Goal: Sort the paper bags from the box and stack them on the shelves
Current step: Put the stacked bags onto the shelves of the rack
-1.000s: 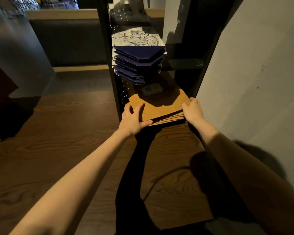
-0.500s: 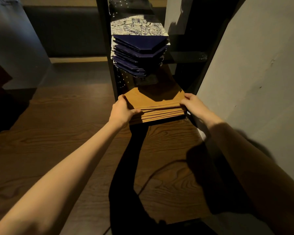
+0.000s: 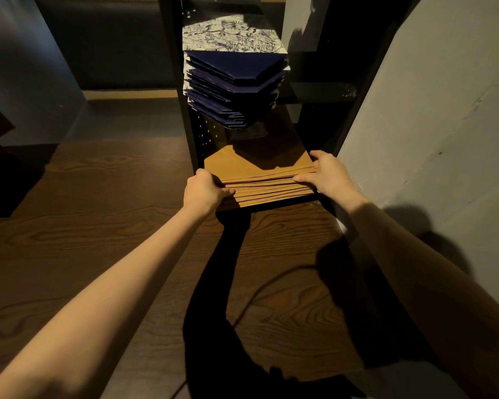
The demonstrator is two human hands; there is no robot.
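Observation:
A stack of flat brown paper bags (image 3: 260,171) lies on the lowest shelf of a black shelf unit (image 3: 182,116). My left hand (image 3: 203,191) grips the stack's front left corner, fingers curled round its edge. On the right side, my right hand (image 3: 326,175) presses flat against the stack with straight fingers, thumb along the front edges. One shelf up sits a pile of dark blue bags (image 3: 236,82) with a white-and-blue patterned bag (image 3: 231,33) on top.
A pale wall (image 3: 432,125) stands close on the right of the shelf unit. Dark wooden floor (image 3: 98,220) spreads to the left and in front. A small dark card (image 3: 248,132) lies at the back of the lowest shelf.
The brown stack has been squared up at the shelf's front. My left hand moved from resting on top to gripping the left corner; my right hand shifted onto the right side.

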